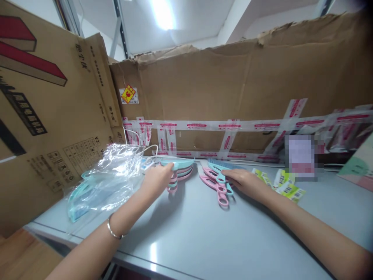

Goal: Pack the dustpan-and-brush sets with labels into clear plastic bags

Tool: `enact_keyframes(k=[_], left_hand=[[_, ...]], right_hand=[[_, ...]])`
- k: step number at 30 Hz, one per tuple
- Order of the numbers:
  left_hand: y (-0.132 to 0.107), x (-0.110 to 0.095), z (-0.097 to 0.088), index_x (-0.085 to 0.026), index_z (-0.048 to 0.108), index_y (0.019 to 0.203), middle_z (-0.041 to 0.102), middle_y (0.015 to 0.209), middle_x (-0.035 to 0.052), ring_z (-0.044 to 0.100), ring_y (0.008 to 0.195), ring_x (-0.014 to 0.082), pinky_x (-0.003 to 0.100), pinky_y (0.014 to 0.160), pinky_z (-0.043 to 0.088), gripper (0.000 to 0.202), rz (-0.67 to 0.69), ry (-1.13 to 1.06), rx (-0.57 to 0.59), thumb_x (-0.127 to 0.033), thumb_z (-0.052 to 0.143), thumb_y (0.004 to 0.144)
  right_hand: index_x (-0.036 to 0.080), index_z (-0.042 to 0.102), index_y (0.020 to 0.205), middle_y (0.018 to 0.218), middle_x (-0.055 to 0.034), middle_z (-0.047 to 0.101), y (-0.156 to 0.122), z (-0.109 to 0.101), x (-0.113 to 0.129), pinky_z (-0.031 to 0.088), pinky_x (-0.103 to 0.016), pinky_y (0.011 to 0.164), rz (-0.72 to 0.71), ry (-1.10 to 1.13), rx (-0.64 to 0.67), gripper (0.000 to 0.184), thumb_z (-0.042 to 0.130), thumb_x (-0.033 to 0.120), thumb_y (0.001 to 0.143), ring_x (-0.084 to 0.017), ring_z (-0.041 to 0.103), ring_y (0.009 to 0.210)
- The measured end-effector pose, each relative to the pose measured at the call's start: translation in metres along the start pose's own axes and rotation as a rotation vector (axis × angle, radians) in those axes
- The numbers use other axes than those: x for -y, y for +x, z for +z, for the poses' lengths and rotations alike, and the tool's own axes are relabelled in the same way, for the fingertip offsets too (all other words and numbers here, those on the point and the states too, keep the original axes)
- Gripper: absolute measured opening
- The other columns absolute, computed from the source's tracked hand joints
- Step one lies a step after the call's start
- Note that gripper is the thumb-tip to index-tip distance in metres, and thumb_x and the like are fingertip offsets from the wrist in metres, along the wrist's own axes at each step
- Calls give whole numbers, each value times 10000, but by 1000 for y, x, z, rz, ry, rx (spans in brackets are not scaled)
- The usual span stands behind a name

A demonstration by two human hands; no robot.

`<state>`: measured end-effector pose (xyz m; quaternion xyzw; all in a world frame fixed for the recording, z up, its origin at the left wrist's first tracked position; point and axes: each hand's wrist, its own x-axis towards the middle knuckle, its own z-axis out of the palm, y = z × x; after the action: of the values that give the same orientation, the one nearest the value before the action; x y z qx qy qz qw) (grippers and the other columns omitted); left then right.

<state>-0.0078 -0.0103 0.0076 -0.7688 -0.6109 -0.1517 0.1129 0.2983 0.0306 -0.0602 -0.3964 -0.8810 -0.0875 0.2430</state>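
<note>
My left hand (160,178) is closed around the handles of a stack of pink and light-blue combs (186,171), whose curved ends point right. To the right, several more pink and light-blue combs (214,184) with ring-ended handles lie overlapping on the grey table (186,233). My right hand (243,182) has its fingers together at the handle of a light-blue comb (220,177) on top of this pile. The fingertips are partly hidden there. Blue teeth (224,164) show behind the right-hand fingers.
Clear plastic bags (116,175) with light-blue combs inside lie at left. Yellow-green labelled packets (288,188) lie beside my right forearm. A taped cardboard wall (198,89) stands behind, and a printed carton (58,105) stands on the left. A white cable (151,147) runs along the back.
</note>
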Motion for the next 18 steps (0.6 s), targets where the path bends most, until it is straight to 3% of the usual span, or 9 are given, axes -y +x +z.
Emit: enact_keyframes(k=[4, 7, 9, 11, 14, 16, 18], left_hand=[[4, 31, -25, -216, 551, 863, 628, 642, 6, 589, 578, 167, 249, 547, 394, 151, 9, -309, -233, -161, 416, 823], [12, 52, -48, -207, 544, 883, 609, 706, 0, 553, 600, 134, 233, 552, 409, 175, 112, -533, -400, -116, 459, 760], [18, 62, -63, -205, 547, 881, 573, 721, 5, 525, 605, 122, 229, 539, 418, 193, 220, -610, -434, -95, 475, 739], [25, 66, -78, -210, 549, 846, 545, 707, 12, 516, 597, 120, 232, 517, 435, 160, 351, -717, -373, -100, 495, 744], [35, 58, -97, -215, 568, 798, 550, 690, 24, 534, 587, 125, 246, 495, 469, 95, 510, -826, -200, -133, 538, 762], [43, 45, -104, -210, 596, 795, 568, 697, 27, 554, 596, 128, 251, 500, 487, 89, 561, -863, -92, -137, 577, 748], [54, 27, -104, -201, 624, 796, 597, 718, 32, 576, 616, 132, 253, 519, 498, 121, 581, -912, 11, -118, 618, 709]], right_hand=[[219, 693, 963, 994, -84, 716, 0, 1, -1, 533, -361, 759, 27, 14, -15, 300, 411, 175, 872, -228, 678, 880], [217, 694, 973, 962, -78, 723, -1, 2, -3, 543, -350, 732, 49, 34, -12, 302, 413, 178, 867, -219, 681, 850], [216, 692, 988, 970, -78, 721, -1, 3, -4, 550, -360, 733, 71, 63, -21, 315, 405, 182, 863, -221, 682, 854], [216, 686, 1016, 1038, -80, 705, 0, 0, 0, 539, -392, 815, 107, 116, -92, 327, 404, 191, 852, -231, 665, 946], [223, 652, 1083, 1159, -74, 657, 6, -16, 17, 472, -429, 955, 279, 274, -312, 312, 432, 274, 867, -238, 596, 1103], [231, 614, 1127, 1200, -71, 633, 11, -31, 36, 500, -407, 912, 436, 496, -392, 325, 454, 377, 885, -232, 595, 1097], [236, 559, 1189, 1132, -75, 661, 15, -44, 56, 561, -353, 739, 515, 796, -301, 405, 466, 480, 880, -217, 655, 941]])
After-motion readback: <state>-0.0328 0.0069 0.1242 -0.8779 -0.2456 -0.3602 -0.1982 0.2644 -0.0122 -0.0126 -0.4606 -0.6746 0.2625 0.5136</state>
